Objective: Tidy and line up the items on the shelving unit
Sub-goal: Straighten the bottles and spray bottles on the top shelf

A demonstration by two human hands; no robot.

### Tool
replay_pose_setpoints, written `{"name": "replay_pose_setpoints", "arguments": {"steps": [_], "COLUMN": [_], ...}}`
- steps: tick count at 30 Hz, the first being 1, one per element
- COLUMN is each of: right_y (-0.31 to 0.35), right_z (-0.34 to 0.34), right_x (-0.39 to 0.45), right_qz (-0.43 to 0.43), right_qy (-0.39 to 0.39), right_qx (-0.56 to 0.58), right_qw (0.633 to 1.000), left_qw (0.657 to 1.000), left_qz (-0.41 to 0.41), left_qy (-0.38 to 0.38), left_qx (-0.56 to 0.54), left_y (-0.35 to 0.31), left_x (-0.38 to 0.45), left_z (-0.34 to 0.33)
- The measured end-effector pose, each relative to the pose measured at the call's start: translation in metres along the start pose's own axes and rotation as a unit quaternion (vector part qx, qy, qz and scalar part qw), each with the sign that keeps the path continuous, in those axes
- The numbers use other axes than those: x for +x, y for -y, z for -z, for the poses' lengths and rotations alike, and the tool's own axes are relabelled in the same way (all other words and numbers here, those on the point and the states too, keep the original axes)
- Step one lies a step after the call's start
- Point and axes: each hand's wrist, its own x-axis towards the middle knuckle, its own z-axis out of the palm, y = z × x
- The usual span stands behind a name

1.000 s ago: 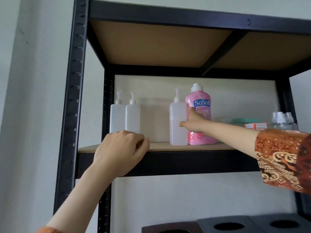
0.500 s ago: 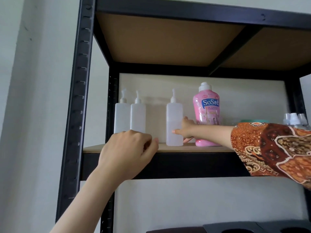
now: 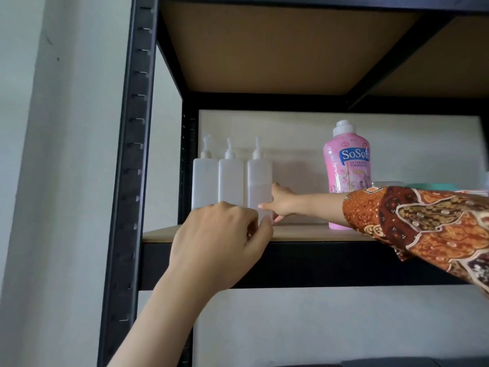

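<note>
Black steel shelving unit (image 3: pixel 132 154), slotted upright at left, fibreboard shelf (image 3: pixel 304 233) with a dark front rail, second board overhead.

Item 1: white pump bottles, three counted, upright in a row at the shelf's left end. First bottle (image 3: pixel 204 185) stands just beside the rear upright; second bottle (image 3: pixel 230 181) is next to it, sides touching or nearly so; third bottle (image 3: pixel 259 181) stands close beside the second (a thin gap shows between them).

Item 2: pink detergent bottle (image 3: pixel 346 170), one counted, upright, white cap, label reading "SoSoft". Stands well apart from the third pump bottle; bare shelf board lies open between the two.

Item 3: teal lid (image 3: pixel 434 186), one counted, partly hidden behind the sleeve at far right; what it covers cannot be told.

Right hand (image 3: pixel 280 203): reaches in from the right under a patterned brown sleeve (image 3: pixel 423 223), thumb across the front and fingers behind the lower right side of the third pump bottle, gripping it.

Left hand (image 3: pixel 219 245): raised before the shelf's front edge, fingers curled loosely with thumb near the fingertips; nothing visible in it, and contact with the rail cannot be told.

Room overhead between bottle pumps and upper board is generous.
</note>
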Motion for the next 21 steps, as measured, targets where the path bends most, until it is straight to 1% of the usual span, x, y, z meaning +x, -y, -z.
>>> {"name": "replay_pose_setpoints", "arguments": {"steps": [5, 7, 9, 10, 12, 15, 17, 19, 20, 21], "right_y": [0.004, 0.011, 0.019, 0.022, 0.022, 0.006, -0.015, -0.039, -0.05, -0.06], "right_z": [-0.005, 0.004, 0.019, 0.026, 0.044, 0.078, 0.103, 0.123, 0.131, 0.138], "right_x": [-0.001, -0.009, -0.02, -0.027, -0.041, -0.065, -0.075, -0.078, -0.077, -0.076], "right_qz": [-0.004, -0.019, -0.003, 0.025, 0.101, 0.203, 0.247, 0.247, 0.222, 0.178], "right_qy": [0.039, 0.063, 0.068, 0.049, -0.019, -0.079, -0.138, -0.224, -0.26, -0.283], "right_qx": [-0.057, -0.068, -0.111, -0.156, -0.233, -0.234, -0.232, -0.213, -0.19, -0.157], "right_qw": [0.998, 0.995, 0.991, 0.986, 0.967, 0.948, 0.931, 0.918, 0.92, 0.929], "left_qw": [1.0, 1.0, 0.999, 0.999, 0.999, 0.998, 0.996, 0.994, 0.992, 0.991], "left_qz": [0.018, 0.029, 0.034, 0.036, 0.039, 0.04, 0.055, 0.064, 0.064, 0.06], "left_qy": [0.003, 0.004, 0.004, 0.006, 0.018, 0.046, 0.072, 0.091, 0.097, 0.101], "left_qx": [-0.007, -0.007, -0.005, -0.007, -0.01, -0.006, -0.001, -0.014, -0.039, -0.068], "left_y": [0.002, 0.004, 0.004, 0.004, 0.004, -0.002, -0.008, -0.016, -0.022, -0.029], "left_x": [0.0, 0.0, 0.0, 0.0, 0.0, 0.003, 0.006, 0.011, 0.014, 0.018], "left_z": [-0.002, -0.002, -0.002, -0.001, 0.001, 0.007, 0.01, 0.011, 0.01, 0.009]}}
